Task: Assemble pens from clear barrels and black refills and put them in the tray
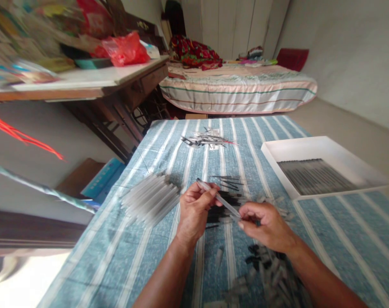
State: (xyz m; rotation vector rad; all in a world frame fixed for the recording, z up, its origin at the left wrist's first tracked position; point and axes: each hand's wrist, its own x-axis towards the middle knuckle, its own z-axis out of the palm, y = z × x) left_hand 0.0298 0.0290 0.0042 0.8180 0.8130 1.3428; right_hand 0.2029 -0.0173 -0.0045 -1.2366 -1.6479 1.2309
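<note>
A slim translucent pen barrel (228,205) slants between my two hands above the table. My left hand (196,209) is closed round its upper left part, with a dark tip poking out past the fingers. At its lower right end, the thumb and fingers of my right hand (265,224) pinch it; whether a small clear piece is there too is hard to tell. Under and behind the hands lie black pieces (224,209), partly hidden. A stack of clear barrels (151,199) rests left of my left hand. Loose clear caps (277,273) are heaped below my right hand.
A white box (279,173) with rows of dark-filled pens (316,175) stands at the right. Thin refills (207,139) lie in a pile at the far side of the striped cloth (168,149). A cluttered desk (85,81) is at the left, a bed (239,87) behind.
</note>
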